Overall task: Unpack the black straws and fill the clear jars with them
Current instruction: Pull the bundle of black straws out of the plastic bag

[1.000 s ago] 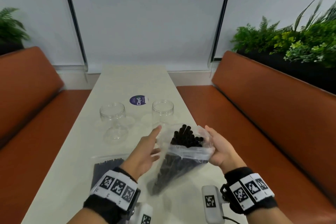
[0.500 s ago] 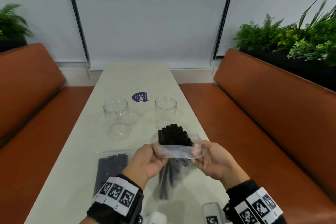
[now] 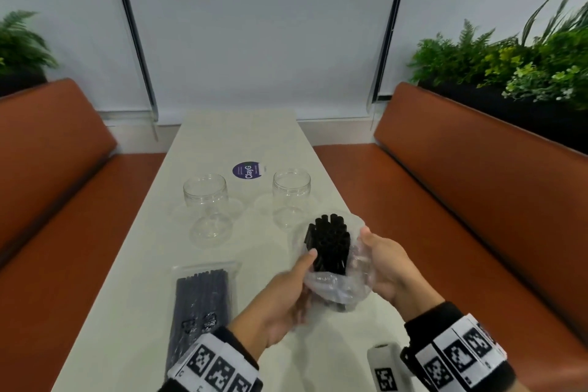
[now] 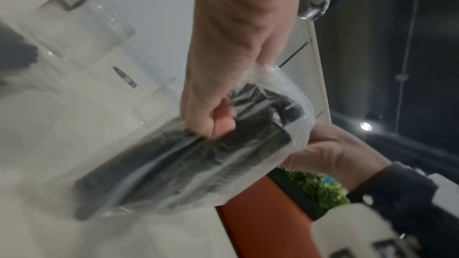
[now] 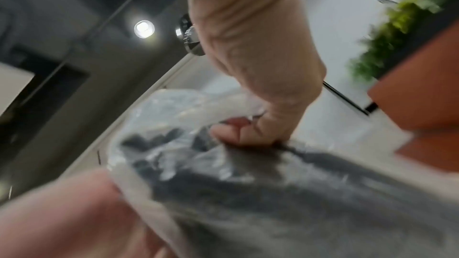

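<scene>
A bundle of black straws [image 3: 329,243] sticks up out of a crumpled clear plastic bag [image 3: 337,286] held above the white table [image 3: 133,280]. My left hand [image 3: 286,293] grips the bag's left side, thumb up against the straws. My right hand [image 3: 381,264] grips the bag's right side. The left wrist view shows the left hand [image 4: 211,121] with fingers curled into the bag [image 4: 198,174]. The right wrist view shows the right hand [image 5: 250,132] pinching the bag [image 5: 223,164]. Two clear jars, left [image 3: 206,197] and right [image 3: 291,186], stand empty beyond the bag.
A second sealed pack of black straws [image 3: 200,299] lies flat on the table at my left. Two clear lids [image 3: 211,230] lie by the jars. A round purple sticker [image 3: 248,170] sits between the jars. Orange benches [image 3: 477,200] flank the table.
The bag has been pushed down along the straws, so more of the bundle stands bare above it. Both hands have slid lower and nearer to me on the bag.
</scene>
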`<move>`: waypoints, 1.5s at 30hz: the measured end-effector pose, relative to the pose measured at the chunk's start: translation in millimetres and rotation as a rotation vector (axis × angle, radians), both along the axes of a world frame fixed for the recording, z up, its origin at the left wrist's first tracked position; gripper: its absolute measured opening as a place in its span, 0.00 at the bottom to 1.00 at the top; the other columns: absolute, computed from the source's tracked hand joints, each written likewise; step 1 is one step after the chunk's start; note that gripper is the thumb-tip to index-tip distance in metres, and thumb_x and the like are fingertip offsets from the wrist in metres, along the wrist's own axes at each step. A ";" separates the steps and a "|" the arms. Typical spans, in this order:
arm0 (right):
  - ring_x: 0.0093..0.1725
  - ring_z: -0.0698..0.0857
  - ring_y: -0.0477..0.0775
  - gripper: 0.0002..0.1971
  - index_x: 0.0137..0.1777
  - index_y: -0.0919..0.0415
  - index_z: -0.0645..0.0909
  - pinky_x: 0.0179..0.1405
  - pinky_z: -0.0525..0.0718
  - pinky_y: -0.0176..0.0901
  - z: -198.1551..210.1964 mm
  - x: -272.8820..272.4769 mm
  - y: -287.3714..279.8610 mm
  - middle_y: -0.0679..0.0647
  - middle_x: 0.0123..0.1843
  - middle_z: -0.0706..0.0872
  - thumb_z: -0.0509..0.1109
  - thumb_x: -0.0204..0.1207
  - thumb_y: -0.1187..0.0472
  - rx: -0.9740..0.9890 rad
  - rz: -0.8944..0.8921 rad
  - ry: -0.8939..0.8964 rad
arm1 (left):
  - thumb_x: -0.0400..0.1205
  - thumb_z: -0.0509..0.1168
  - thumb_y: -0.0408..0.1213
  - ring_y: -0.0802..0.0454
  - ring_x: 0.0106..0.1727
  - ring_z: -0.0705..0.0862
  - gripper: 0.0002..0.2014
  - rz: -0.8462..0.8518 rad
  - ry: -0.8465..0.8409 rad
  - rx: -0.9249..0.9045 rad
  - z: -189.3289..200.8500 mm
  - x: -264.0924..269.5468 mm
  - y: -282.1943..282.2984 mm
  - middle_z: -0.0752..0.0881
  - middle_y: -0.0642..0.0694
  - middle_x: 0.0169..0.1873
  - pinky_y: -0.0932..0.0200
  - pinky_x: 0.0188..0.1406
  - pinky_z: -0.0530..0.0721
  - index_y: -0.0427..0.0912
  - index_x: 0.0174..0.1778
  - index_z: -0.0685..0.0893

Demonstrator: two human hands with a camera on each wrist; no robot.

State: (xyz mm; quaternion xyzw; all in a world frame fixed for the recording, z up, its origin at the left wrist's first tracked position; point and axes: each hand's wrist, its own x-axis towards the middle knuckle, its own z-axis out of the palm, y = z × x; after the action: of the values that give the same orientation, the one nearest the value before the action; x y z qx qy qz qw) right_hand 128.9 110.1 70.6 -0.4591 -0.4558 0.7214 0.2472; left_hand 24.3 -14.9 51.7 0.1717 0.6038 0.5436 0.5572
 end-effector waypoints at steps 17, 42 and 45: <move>0.66 0.77 0.63 0.25 0.76 0.62 0.64 0.62 0.77 0.63 -4.2 3.1 0.0 0.60 0.71 0.74 0.46 0.86 0.48 0.201 0.055 -0.155 | 0.86 0.50 0.50 0.54 0.15 0.75 0.23 0.430 -0.305 0.180 -9.2 -2.4 19.2 0.82 0.41 0.17 0.66 0.16 0.79 0.35 0.53 0.81; 0.52 0.88 0.58 0.24 0.61 0.69 0.81 0.60 0.82 0.57 -47.3 10.9 42.5 0.62 0.49 0.91 0.53 0.84 0.49 0.035 0.191 0.013 | 0.75 0.70 0.28 0.76 0.46 0.80 0.15 -0.323 0.762 0.376 -34.3 -21.8 39.1 0.83 0.58 0.46 0.75 0.50 0.77 0.49 0.54 0.79; 0.61 0.82 0.52 0.33 0.74 0.52 0.69 0.63 0.79 0.55 -43.4 52.3 53.4 0.48 0.63 0.83 0.57 0.74 0.34 0.332 0.233 -0.073 | 0.74 0.72 0.28 0.75 0.45 0.81 0.16 -0.261 0.707 0.398 -37.9 -23.6 37.6 0.87 0.66 0.41 0.75 0.48 0.77 0.51 0.53 0.80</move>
State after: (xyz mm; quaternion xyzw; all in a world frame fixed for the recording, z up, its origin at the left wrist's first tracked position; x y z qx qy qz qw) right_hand 181.2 163.5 27.2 -0.3822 -0.6270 0.6429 0.2178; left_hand 0.7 22.7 13.9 0.5268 0.6142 0.4822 0.3358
